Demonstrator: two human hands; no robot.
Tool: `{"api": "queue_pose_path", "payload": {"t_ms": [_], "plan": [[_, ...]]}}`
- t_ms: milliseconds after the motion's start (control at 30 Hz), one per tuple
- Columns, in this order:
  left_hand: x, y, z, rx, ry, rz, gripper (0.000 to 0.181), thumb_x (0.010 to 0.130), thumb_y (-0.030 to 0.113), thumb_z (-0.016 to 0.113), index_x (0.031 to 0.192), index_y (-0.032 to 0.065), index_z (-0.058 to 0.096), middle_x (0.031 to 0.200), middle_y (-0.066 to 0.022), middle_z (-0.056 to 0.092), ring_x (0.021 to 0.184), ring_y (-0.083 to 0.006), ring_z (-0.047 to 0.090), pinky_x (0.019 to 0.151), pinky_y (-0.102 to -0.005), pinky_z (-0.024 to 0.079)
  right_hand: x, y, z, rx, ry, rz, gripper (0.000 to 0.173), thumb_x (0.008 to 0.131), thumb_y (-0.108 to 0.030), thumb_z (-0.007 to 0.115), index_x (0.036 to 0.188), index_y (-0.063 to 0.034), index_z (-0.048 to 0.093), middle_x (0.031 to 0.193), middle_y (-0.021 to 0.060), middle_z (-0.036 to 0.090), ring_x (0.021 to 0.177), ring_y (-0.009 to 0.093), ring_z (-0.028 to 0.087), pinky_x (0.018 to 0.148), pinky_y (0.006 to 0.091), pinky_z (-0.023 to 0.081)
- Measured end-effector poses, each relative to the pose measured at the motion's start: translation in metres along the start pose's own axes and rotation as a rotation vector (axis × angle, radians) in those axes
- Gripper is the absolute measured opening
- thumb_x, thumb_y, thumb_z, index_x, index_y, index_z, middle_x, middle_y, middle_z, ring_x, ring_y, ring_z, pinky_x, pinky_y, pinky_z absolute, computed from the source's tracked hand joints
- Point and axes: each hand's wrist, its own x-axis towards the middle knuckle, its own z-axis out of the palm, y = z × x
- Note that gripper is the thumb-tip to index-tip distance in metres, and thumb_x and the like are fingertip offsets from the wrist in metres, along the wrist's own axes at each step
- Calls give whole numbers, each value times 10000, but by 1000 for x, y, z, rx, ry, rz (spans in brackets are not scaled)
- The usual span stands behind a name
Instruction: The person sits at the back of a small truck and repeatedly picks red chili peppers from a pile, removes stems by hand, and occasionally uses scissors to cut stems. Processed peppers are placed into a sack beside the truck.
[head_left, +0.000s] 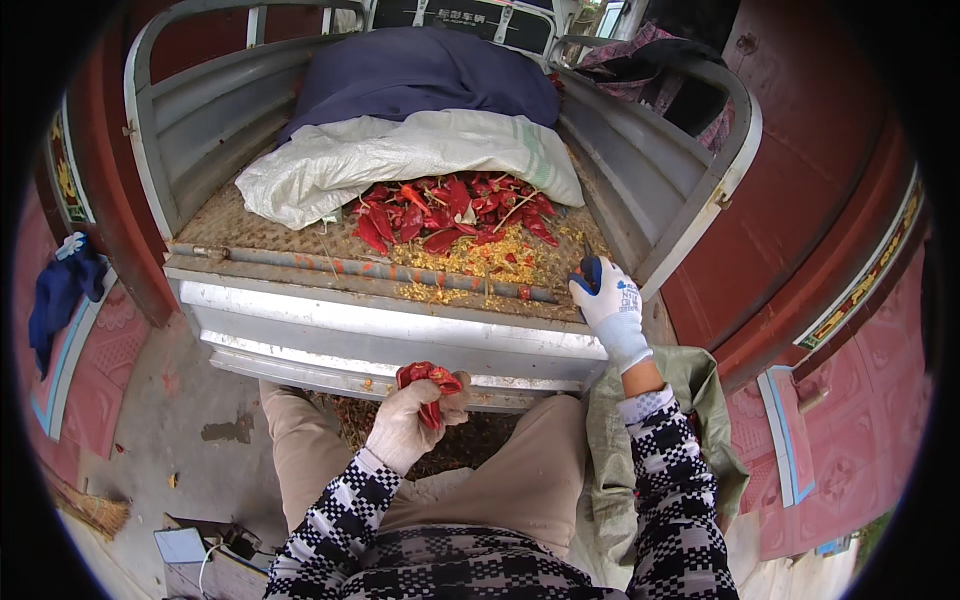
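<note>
In front of my lap, my left hand (409, 424), in a pale work glove, grips red chili peppers (429, 375); how many is hidden by the fingers. My right hand (613, 304) wears a white glove with blue fingers. It is at the right end of the cargo bed's rear edge, closed around a small dark tool (589, 271) whose kind I cannot make out. Between the hands and a white woven sack (420, 150) lies a heap of red chili peppers (457, 206), spilling from under the sack. Yellow chili seeds (480, 259) are scattered before it.
A dark blue cloth (427, 75) covers a bulky load behind the sack. Metal side rails (739, 161) bound the cargo bed. A green woven sack (615, 450) stands by my right leg. At lower left are a broom (101, 510) and a phone-like device (180, 545).
</note>
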Motion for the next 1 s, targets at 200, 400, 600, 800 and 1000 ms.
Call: {"api": "queue_pose_path", "payload": {"t_ms": [200, 400, 600, 800, 1000], "plan": [[1, 0, 3, 234, 53, 173, 274, 762, -18, 554, 1036, -10, 535, 1029, -189, 620, 870, -302, 621, 755, -431, 567, 43, 48, 11, -292, -294, 293, 561, 778, -470, 654, 1139, -43, 606, 1078, 173, 680, 1020, 317, 654, 881, 407, 513], [-3, 9, -1, 71, -7, 150, 312, 774, -49, 535, 1082, -9, 520, 1071, -191, 626, 927, -327, 650, 802, -470, 577, 28, 61, -1, -313, -380, 376, 591, 715, -380, 741, 1170, -25, 608, 1125, 196, 666, 1074, 324, 637, 906, 393, 509], [3, 5, -3, 85, 25, 202, 335, 771, -57, 531, 1101, -3, 514, 985, -154, 614, 799, -250, 636, 769, -434, 582, 34, 84, 15, -288, -388, 403, 431, 696, -252, 729, 1044, -5, 676, 1066, 224, 676, 1052, 346, 642, 891, 397, 516], [0, 12, -7, 204, 119, 255, 334, 757, -42, 584, 1084, -6, 524, 953, -81, 601, 765, -149, 596, 666, -236, 513, -18, 105, 1, 504, -298, 423, 215, 750, -91, 686, 937, 13, 664, 813, 142, 673, 775, 231, 671, 671, 342, 536], [-3, 14, -19, 263, 9, 256, 350, 746, -8, 575, 1095, -21, 552, 997, -106, 615, 864, -193, 610, 751, -288, 515, -115, 7, -17, 1219, -787, 303, 354, 826, -198, 694, 1083, 14, 573, 877, 87, 640, 787, 154, 638, 692, 288, 519]]}}
